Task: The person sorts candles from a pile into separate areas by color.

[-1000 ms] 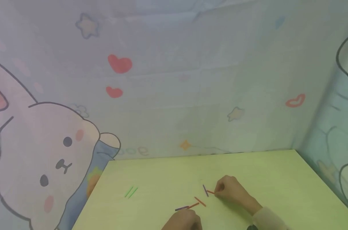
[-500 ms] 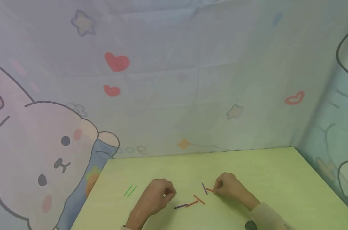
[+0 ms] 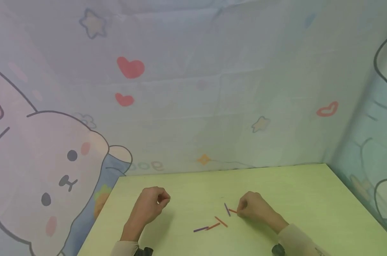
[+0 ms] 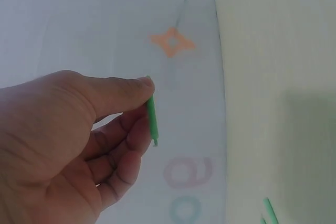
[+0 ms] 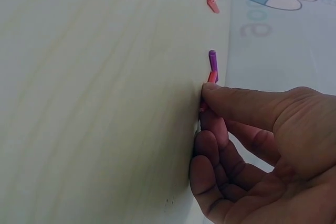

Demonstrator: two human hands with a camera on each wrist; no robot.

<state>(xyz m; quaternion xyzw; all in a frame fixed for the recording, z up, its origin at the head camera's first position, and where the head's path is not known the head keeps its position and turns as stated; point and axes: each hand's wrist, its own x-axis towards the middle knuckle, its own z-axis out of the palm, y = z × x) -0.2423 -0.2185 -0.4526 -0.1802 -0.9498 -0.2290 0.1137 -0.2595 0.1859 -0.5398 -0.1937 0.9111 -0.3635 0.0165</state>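
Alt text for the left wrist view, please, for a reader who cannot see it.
The left hand pinches a thin green stick between thumb and fingers, against a pale printed cloth. More green stick ends lie on the light green table at lower right.

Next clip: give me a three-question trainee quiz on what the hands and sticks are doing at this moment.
1. True or false: the left hand pinches a green stick.
2. Which stick does the right hand pinch on the table? A) purple B) orange C) green
3. Fill in: a purple stick lies just ____ of the right hand's fingertips in the head view.

Key: 1 true; 2 B, the orange stick; 3 left.
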